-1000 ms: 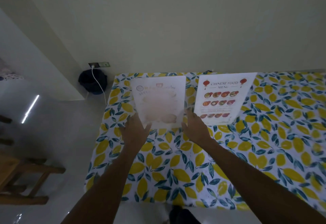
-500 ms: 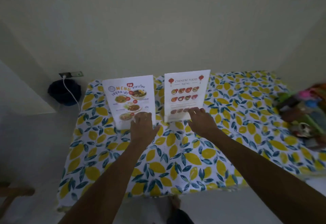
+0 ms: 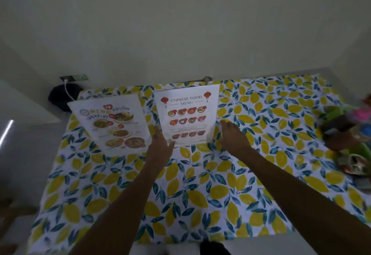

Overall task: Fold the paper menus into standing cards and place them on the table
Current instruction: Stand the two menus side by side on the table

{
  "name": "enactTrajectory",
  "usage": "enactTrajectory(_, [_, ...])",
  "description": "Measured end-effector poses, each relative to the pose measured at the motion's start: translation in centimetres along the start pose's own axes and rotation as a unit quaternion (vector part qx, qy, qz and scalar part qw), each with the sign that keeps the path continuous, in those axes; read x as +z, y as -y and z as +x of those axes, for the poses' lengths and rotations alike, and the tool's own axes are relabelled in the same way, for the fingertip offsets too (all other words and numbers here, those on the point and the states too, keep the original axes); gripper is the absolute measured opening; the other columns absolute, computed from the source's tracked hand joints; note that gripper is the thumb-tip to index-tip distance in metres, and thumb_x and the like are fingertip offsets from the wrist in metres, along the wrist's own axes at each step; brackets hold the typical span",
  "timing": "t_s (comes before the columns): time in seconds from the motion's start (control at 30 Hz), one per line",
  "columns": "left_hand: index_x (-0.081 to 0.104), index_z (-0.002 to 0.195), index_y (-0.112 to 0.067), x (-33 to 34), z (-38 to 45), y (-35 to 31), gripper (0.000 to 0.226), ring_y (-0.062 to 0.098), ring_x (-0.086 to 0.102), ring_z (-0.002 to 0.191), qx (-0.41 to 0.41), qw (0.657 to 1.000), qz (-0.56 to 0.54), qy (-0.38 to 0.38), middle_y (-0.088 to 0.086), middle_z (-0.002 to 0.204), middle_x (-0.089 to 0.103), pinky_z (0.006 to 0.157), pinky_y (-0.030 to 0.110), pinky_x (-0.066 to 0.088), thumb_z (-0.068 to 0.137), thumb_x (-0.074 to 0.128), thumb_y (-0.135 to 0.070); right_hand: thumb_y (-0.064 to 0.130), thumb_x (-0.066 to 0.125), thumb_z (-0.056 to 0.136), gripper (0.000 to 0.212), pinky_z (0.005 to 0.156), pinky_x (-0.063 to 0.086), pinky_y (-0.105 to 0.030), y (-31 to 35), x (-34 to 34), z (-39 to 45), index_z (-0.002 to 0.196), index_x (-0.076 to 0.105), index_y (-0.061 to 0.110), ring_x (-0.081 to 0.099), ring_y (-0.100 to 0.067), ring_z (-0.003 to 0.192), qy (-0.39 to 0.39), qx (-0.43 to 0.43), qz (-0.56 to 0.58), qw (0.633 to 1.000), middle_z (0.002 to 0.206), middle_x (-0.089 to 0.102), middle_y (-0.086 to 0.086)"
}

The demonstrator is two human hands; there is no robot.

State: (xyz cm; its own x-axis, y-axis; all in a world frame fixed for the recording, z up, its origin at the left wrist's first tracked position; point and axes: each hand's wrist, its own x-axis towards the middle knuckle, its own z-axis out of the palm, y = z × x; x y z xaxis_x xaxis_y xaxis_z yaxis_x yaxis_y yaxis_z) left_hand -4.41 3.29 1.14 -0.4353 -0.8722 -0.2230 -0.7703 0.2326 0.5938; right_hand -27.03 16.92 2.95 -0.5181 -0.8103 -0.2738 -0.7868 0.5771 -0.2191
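The counter (image 3: pixel 200 194) is covered by a lemon-print cloth (image 3: pixel 261 134). A heap of colourful, blurred items (image 3: pixel 347 132) is seen at its right edge. Past its far left corner, a dark round object (image 3: pixel 60 98) is set below a wall socket (image 3: pixel 73 77), into which a white cable (image 3: pixel 67 91) is plugged.

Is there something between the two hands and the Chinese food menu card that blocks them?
Nothing visible does. The left hand is at the lower left corner of the Chinese food menu card, and the right hand is just beside its lower right edge. Only bare tablecloth lies around them.
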Motion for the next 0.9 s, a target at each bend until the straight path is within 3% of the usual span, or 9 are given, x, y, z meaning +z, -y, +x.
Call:
enactTrajectory(0.13, [0.021, 0.149, -0.004, 0.7, 1.0, -1.0, 0.078, 0.045, 0.057, 0.116, -0.021, 0.999, 0.017, -0.033, 0.027, 0.135, 0.053, 0.092, 0.056, 0.050, 0.092, 0.062, -0.038, 0.016, 0.065, 0.086, 0.060, 0.078, 0.051, -0.044, -0.8, 0.5, 2.7, 0.138, 0.036, 0.006, 0.060, -0.039, 0.104, -0.001, -0.028, 0.115, 0.993, 0.121, 0.059, -0.022])
enactTrajectory(0.27, [0.025, 0.143, -0.005, 0.8, 1.5, -1.5, 0.065, 0.045, 0.059, 0.112, -0.049, 0.998, 0.002, -0.043, 0.026, 0.128, 0.058, 0.091, 0.055, 0.051, 0.094, 0.059, -0.031, 0.024, 0.066, 0.089, 0.030, 0.071, 0.055, -0.039, -0.9, 0.9, 3.9, 0.109, 0.056, 0.004, 0.067, -0.031, 0.089, -0.004, -0.036, 0.246, 0.969, 0.099, 0.070, -0.015])
enactTrajectory(0.37, [0.027, 0.144, 0.000, 0.3, 1.4, -2.1, 0.061, 0.046, 0.061, 0.109, -0.052, 0.997, 0.017, -0.053, 0.030, 0.123, 0.061, 0.087, 0.050, 0.052, 0.097, 0.058, -0.022, 0.024, 0.059, 0.093, 0.024, 0.068, 0.053, -0.034, -1.2, 1.3, 4.1, 0.100, 0.060, 0.001, 0.068, -0.029, 0.082, -0.023, -0.042, 0.261, 0.964, 0.094, 0.071, -0.015])
enactTrajectory(0.5, [0.038, 0.135, 0.001, -0.2, 0.6, -2.5, 0.050, 0.045, 0.064, 0.105, -0.033, 0.998, 0.000, -0.060, 0.028, 0.120, 0.064, 0.083, 0.051, 0.053, 0.095, 0.061, -0.019, 0.023, 0.058, 0.094, 0.024, 0.075, 0.057, -0.045, -1.7, 1.0, 3.4, 0.101, 0.061, 0.001, 0.067, -0.030, 0.084, -0.035, -0.050, 0.263, 0.963, 0.094, 0.071, -0.017])
enactTrajectory(0.67, [0.044, 0.135, -0.008, -0.6, -1.6, -3.6, 0.048, 0.040, 0.067, 0.100, 0.012, 0.997, -0.023, -0.073, 0.021, 0.116, 0.068, 0.079, 0.049, 0.056, 0.093, 0.065, -0.022, 0.020, 0.058, 0.095, 0.014, 0.066, 0.042, -0.029, -2.8, -0.5, 1.0, 0.085, 0.051, 0.013, 0.061, -0.022, 0.080, -0.062, -0.069, 0.255, 0.963, 0.083, 0.063, -0.005])
enactTrajectory(0.9, [0.041, 0.141, -0.013, -1.2, -5.2, -7.4, 0.054, 0.036, 0.068, 0.097, 0.081, 0.993, -0.037, -0.072, 0.016, 0.115, 0.069, 0.081, 0.046, 0.056, 0.094, 0.062, -0.027, 0.020, 0.058, 0.095, 0.019, 0.064, 0.041, -0.031, -6.1, -3.9, -4.0, 0.084, 0.052, 0.007, 0.060, -0.028, 0.076, -0.130, -0.078, 0.227, 0.962, 0.073, 0.059, -0.003])
